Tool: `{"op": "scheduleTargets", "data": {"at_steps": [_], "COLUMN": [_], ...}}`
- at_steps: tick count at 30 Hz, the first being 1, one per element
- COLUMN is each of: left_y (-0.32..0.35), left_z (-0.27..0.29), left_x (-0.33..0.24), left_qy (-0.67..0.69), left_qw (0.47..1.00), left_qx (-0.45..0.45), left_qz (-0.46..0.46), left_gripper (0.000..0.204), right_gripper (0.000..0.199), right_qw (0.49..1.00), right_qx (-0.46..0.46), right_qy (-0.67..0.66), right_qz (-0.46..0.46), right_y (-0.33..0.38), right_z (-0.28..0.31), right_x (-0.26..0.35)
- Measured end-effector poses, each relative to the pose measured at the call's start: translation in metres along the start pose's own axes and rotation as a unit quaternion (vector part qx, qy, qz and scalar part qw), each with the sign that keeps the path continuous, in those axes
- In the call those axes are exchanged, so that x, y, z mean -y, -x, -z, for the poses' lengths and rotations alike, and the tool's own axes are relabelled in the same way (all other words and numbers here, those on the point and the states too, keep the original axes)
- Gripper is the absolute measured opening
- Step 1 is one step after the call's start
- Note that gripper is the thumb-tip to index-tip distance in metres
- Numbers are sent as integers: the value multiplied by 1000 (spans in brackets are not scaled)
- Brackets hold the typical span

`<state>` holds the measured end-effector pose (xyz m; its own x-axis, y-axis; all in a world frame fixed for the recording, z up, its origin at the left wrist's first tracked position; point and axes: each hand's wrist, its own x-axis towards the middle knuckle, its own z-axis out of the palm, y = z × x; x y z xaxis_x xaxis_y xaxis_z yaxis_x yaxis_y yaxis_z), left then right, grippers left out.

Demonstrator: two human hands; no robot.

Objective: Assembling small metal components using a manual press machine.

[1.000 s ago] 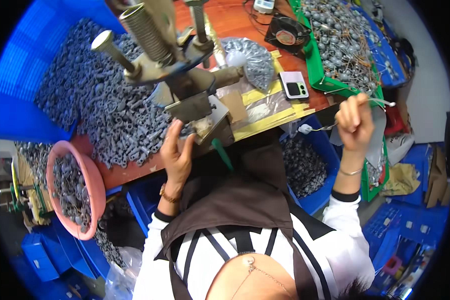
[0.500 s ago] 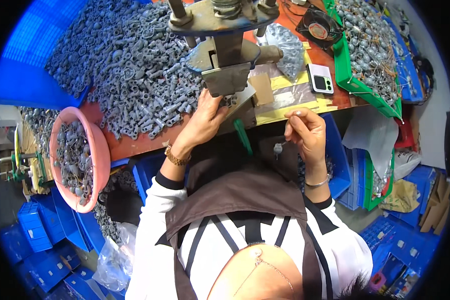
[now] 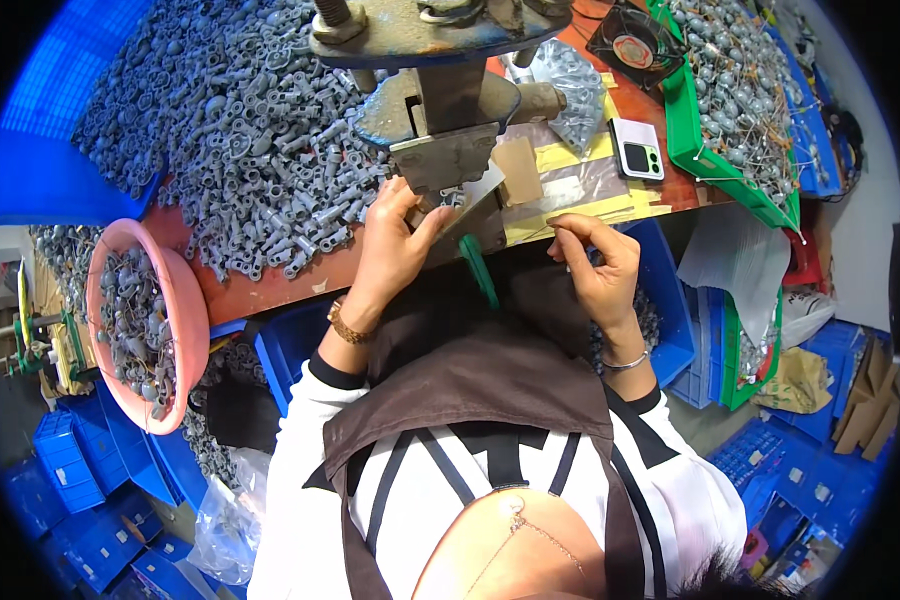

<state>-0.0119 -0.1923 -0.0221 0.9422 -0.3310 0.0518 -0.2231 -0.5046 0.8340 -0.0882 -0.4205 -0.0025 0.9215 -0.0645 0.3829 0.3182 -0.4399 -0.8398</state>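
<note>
My left hand [image 3: 395, 245] is at the base of a metal bench press [image 3: 440, 110], with thumb and fingers pinched on a small grey part [image 3: 448, 198] under the press head. My right hand [image 3: 595, 265] hovers at the table's front edge, right of the press, fingertips pinched together on a thin wire piece that is too small to make out. A green-handled lever [image 3: 477, 272] sticks out below the press between my hands. A big heap of grey moulded parts [image 3: 240, 130] covers the table to the left of the press.
A pink bowl [image 3: 195, 320] of grey parts sits at the left. A green tray [image 3: 700, 150] with wired parts, a small fan [image 3: 635, 45] and a phone [image 3: 642, 160] lie to the right. A blue bin [image 3: 670, 300] stands under the right hand, more blue crates on the floor.
My right hand came in from the far right to the table edge beside the press. My left hand moved up under the press head. The camera view shifted closer to the press.
</note>
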Motion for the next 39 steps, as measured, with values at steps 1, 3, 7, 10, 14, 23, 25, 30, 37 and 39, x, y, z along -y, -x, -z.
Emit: {"op": "scheduleTargets", "data": {"at_steps": [1, 3, 7, 10, 14, 23, 25, 30, 37, 39], "left_y": [1, 3, 23, 39, 38, 42, 46, 46, 43, 42], "left_z": [1, 4, 26, 47, 51, 12, 2, -6, -7, -6], "left_x": [0, 0, 24, 46, 56, 7, -5, -18, -6, -5], "left_qy": [-2, -46, -213, -317, -366, 333, 455, 445, 378, 391], "left_qw": [1000, 996, 935, 914, 904, 927, 876, 883, 918, 916], "left_qx": [-3, 3, -251, -246, -204, -173, -122, -126, -121, -94], "left_qz": [3, -73, -132, -63, -86, 11, 98, 77, -13, 1], "left_gripper": [22, 25, 41, 35, 32, 21, 27, 26, 30, 29], "right_gripper": [8, 6, 10, 11, 11, 13, 17, 17, 14, 13], "right_qw": [999, 996, 997, 997, 999, 997, 997, 990, 983, 993], "right_qx": [-6, -9, 59, 75, 49, 50, 33, 18, 51, 71], "right_qy": [-30, -64, 33, 7, 17, 9, 6, 35, 23, -28], "right_qz": [-30, -58, 29, 12, 10, 60, 66, 138, 175, 95], "right_y": [-3, -7, -13, -8, -11, -18, -21, -24, -23, -22], "right_z": [-2, -6, -10, -11, -18, -46, -52, -54, -52, -50], "right_x": [4, 10, 18, 12, 13, 23, 24, 20, 20, 21]}}
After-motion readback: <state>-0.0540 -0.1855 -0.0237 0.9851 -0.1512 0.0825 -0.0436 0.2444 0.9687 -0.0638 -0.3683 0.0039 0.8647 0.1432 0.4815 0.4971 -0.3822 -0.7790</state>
